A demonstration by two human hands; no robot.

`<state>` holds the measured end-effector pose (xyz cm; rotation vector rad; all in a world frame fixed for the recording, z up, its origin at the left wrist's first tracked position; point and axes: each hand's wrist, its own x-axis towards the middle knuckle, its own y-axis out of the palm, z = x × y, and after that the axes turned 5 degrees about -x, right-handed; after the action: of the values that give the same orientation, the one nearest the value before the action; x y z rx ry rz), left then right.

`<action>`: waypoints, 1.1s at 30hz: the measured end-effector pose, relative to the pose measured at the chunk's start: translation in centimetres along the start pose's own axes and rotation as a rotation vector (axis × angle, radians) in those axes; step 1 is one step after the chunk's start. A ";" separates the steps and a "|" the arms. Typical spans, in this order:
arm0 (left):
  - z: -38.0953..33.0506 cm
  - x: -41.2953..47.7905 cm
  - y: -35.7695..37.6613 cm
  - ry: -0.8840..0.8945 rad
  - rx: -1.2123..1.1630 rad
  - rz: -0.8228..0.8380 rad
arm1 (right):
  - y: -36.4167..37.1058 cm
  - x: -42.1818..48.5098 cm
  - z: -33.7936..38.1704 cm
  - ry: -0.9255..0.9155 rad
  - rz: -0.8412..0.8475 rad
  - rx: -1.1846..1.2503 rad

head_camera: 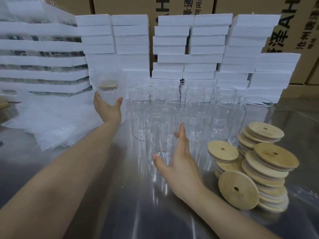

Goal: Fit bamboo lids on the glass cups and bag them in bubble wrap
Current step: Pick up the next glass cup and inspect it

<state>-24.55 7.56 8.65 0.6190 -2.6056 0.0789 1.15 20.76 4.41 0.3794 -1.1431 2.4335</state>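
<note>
Nearest, the shiny metal surface (131,195) fills the bottom of the view, with both bare forearms cut off by the lower edge. At the right a loose heap of bamboo lids (259,168) lies on it, one lid (238,189) leaning upright at the front. The right hand (177,163) is spread wide, fingers apart, just beside the nearest empty cup (160,131); whether it touches the glass is hard to tell. Behind stand more clear cups (203,107), their outlines merging. Farther left the left hand (107,107) cups, in an open grip, a blurred lidded cup (108,88) inside a bubble-wrap bag, raised above the surface. A pile of bubble wrap (51,119) lies at the left. Stacked white foam blocks (189,49) and cardboard boxes (181,6) close the back, box lettering cut off.
</note>
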 end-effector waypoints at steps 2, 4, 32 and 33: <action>-1.2 -1.4 -0.3 -0.112 -0.014 -0.011 | -0.1 0.1 0.1 0.003 0.005 0.005; -2.6 -3.8 -0.9 -0.167 -0.075 -0.017 | -0.2 0.2 0.1 0.009 0.005 -0.017; -7.6 -18.1 -4.8 -0.261 -0.627 0.912 | -2.8 1.2 -1.0 -0.013 -0.081 0.387; -7.3 -18.0 -4.9 -0.234 -0.605 0.931 | -2.9 1.2 -1.0 -0.036 -0.085 0.352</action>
<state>-5.02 11.74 6.92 -0.8378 -2.6897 -0.4939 1.49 23.51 6.24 0.5671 -0.6917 2.5590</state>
